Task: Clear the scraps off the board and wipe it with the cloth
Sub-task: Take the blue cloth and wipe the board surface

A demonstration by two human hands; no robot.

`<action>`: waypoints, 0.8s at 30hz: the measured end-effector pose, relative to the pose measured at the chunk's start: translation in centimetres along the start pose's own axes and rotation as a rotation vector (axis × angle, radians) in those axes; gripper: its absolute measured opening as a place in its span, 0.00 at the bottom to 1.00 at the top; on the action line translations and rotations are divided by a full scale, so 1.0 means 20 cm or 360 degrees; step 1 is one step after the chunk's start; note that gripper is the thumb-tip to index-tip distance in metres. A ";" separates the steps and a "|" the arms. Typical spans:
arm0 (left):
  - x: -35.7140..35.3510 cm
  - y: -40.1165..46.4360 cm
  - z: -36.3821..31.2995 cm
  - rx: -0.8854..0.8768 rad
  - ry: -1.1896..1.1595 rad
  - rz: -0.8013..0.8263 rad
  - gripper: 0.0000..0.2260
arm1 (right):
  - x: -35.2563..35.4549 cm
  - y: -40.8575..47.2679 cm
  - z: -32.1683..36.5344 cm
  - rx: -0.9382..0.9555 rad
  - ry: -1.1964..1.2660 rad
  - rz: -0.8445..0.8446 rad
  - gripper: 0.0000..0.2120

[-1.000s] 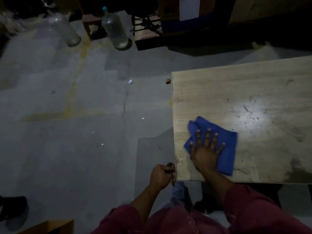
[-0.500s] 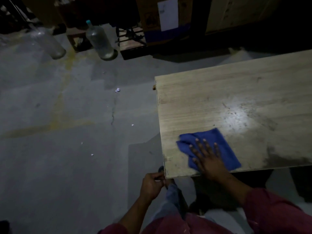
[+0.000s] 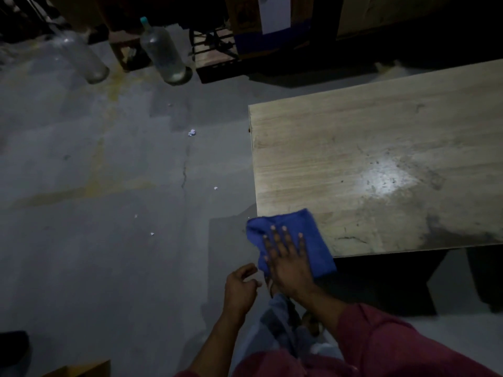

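On a dim concrete floor [image 3: 81, 240], the wooden board's [image 3: 381, 148] near-left corner is now reached: the blue cloth [image 3: 315, 240], pressed under the flat right hand [image 3: 285, 257], overhangs the edge. The left hand [image 3: 241, 287] hangs loosely curled, holding nothing; wiping seems nearly finished there.

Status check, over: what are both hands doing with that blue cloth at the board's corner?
Right hand flat on blue cloth, at board's near-left corner. Left hand loose, holding nothing. Nothing in the way.

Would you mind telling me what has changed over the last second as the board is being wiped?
The right hand has slid the blue cloth toward the board's near left corner, so the cloth now overhangs the edges. The left hand has come off the board's corner and hangs loosely curled. The right hand's fingers stay flat on the cloth.
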State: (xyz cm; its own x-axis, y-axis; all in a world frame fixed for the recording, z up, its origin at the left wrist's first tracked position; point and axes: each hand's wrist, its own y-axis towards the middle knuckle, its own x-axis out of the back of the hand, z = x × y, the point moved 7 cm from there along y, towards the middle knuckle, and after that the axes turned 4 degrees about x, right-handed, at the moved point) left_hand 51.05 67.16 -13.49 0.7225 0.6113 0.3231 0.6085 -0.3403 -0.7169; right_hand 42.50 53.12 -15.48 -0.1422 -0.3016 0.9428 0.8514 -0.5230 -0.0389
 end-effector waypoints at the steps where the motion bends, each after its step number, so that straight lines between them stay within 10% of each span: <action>1: 0.02 -0.01 0.01 0.0004 -0.0018 -0.0048 0.20 | -0.03 -0.01 0.03 0.0176 -0.0004 0.0066 0.29; 7: 0.07 0.01 -0.09 -0.0087 0.0028 -0.0115 0.21 | 0.08 -0.23 -0.32 0.0650 -0.0320 0.0181 0.34; 15: -0.14 0.06 -0.52 -0.0449 0.0291 -0.0009 0.21 | 0.47 -0.60 -1.03 -0.0263 -0.0185 0.0456 0.48; 24: -0.67 -0.02 -0.94 -0.0699 0.0522 0.0607 0.23 | 0.81 -0.53 -0.92 -0.1100 0.1253 -0.0040 0.23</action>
State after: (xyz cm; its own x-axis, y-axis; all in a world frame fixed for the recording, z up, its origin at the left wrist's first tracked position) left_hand 47.34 45.60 -5.90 0.9338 0.1650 0.3173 0.3174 -0.7913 -0.5226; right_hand 21.86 39.16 -5.89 -0.6554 -0.5881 0.4738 0.4048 -0.8032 -0.4370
